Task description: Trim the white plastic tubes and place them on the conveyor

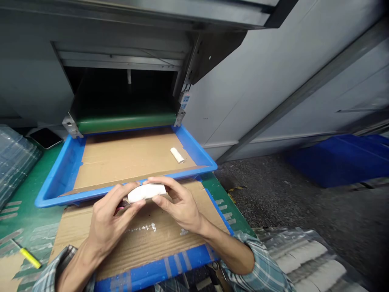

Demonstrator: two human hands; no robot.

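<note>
My left hand (112, 219) and my right hand (179, 202) together hold a white oblong piece (146, 192), pinching it from either end above a cardboard sheet (152, 235). A small dark-and-pink item (122, 206) shows between my left fingers, but its kind cannot be made out. Just beyond my hands, a blue tray (57, 178) lined with cardboard sits with a short white cylinder (177, 155) lying on the lining. A yellow-handled tool (28, 258) lies on the green mat (33, 219) left of my left hand.
A green conveyor belt roller (126, 123) emerges from a grey machine opening behind the tray. Clear stacked plastic trays (15, 162) and a black tablet (45, 138) lie at the left. Bagged white rolls (306, 259) sit at the lower right, and a blue bin (340, 160) stands on the speckled floor.
</note>
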